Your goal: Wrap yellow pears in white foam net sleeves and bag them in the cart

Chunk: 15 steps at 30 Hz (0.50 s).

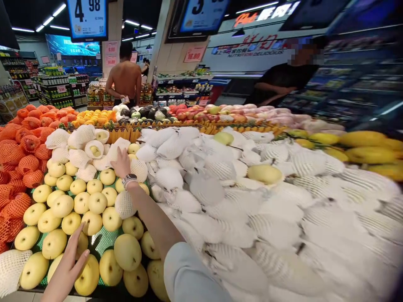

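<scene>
My left hand [67, 266] hovers over the near part of the pear display, fingers stretched out and apart, holding nothing. Just beyond its fingertips lie bare yellow pears [92, 222] in rows on a green textured mat [105, 241]. My right arm, with a watch [129, 179] on the wrist, reaches to the back of the display. There my right hand [121, 162] rests against a pear in a white foam net [117, 147], its fingers extended. More netted pears [78, 158] are heaped to its left. A single netted pear [126, 204] sits below my wrist.
Orange-netted fruit [31, 142] is piled at the left. Large white-wrapped fruit [214, 188] fills the right side, with yellow melons [368, 147] beyond. Price screens [87, 19] hang overhead. One person [126, 77] stands behind the display; another [280, 79] is at the right.
</scene>
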Each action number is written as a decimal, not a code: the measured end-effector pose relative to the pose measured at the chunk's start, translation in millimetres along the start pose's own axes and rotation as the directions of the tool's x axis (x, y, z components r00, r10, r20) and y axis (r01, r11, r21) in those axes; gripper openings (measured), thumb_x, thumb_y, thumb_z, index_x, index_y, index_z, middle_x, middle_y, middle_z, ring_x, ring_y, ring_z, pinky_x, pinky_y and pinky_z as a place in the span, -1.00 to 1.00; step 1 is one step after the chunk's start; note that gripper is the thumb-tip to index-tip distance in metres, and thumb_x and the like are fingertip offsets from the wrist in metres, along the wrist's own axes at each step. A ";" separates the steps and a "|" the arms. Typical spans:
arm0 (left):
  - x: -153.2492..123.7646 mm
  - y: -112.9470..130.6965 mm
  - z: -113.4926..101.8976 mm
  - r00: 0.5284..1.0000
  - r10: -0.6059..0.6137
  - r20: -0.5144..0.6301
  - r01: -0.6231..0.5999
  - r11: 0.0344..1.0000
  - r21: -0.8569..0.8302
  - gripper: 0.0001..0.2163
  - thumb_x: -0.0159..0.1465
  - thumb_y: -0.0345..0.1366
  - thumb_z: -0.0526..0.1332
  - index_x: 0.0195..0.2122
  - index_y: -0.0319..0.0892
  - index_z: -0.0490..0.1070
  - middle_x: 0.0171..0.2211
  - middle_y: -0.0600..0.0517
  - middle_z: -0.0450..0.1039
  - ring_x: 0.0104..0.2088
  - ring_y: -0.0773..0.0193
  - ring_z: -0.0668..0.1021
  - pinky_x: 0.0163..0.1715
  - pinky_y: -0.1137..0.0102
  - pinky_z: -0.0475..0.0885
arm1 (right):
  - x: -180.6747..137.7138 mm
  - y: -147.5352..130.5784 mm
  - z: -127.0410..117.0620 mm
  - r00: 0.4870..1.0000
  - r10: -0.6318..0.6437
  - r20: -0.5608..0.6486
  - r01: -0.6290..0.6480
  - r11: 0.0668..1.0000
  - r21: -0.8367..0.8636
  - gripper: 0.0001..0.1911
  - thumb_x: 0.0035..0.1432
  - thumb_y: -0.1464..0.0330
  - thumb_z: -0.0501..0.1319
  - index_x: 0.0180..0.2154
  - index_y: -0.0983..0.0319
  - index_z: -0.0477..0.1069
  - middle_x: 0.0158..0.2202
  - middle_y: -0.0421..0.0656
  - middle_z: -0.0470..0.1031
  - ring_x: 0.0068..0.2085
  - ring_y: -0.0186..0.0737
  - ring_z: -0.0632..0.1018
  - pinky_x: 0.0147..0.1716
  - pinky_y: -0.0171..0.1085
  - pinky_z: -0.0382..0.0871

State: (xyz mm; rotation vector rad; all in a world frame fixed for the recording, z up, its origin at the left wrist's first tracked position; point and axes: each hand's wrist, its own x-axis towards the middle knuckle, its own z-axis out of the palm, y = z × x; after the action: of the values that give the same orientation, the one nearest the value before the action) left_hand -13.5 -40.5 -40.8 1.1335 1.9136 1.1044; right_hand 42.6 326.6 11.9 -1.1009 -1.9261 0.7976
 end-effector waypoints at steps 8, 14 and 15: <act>11.4 -6.3 -1.6 0.985 0.145 0.093 -0.141 0.989 -0.054 -0.42 0.43 -0.05 0.04 0.43 0.01 -0.07 0.49 -0.03 -0.11 0.46 0.05 0.00 0.43 0.00 -0.13 | -77.0 -15.9 -83.5 0.991 -0.125 0.047 0.118 0.985 0.122 -0.16 0.25 0.14 0.22 0.41 0.28 -0.03 0.48 0.02 -0.14 0.47 -0.07 -0.09 0.41 -0.07 -0.15; 44.4 -3.3 -3.2 0.958 0.253 0.136 -0.255 0.967 -0.004 -0.49 0.42 -0.03 0.04 0.35 -0.04 0.11 0.40 -0.08 0.13 0.42 -0.01 0.14 0.42 -0.03 -0.02 | -321.3 42.0 -219.0 0.858 0.165 -0.487 -0.040 0.966 0.256 -0.50 0.22 0.11 0.24 0.16 0.06 0.39 0.27 -0.07 0.37 0.17 -0.02 0.49 0.23 0.03 0.29; 48.8 -2.1 -3.4 0.948 0.293 0.127 -0.298 0.954 0.019 -0.49 0.40 -0.01 0.06 0.32 -0.06 0.16 0.37 -0.09 0.19 0.40 -0.05 0.19 0.41 -0.05 0.00 | -373.0 57.4 -238.8 0.647 0.321 -0.691 -0.165 0.944 0.285 -0.48 0.12 0.06 0.29 0.08 0.11 0.44 0.13 -0.04 0.50 0.07 -0.01 0.55 0.18 0.02 0.35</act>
State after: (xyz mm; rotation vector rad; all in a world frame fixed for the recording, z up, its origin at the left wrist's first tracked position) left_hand -37.5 1.9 -46.4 1.5121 1.7129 1.1275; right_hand 393.6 53.2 -26.3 -1.3156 -1.0019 0.5372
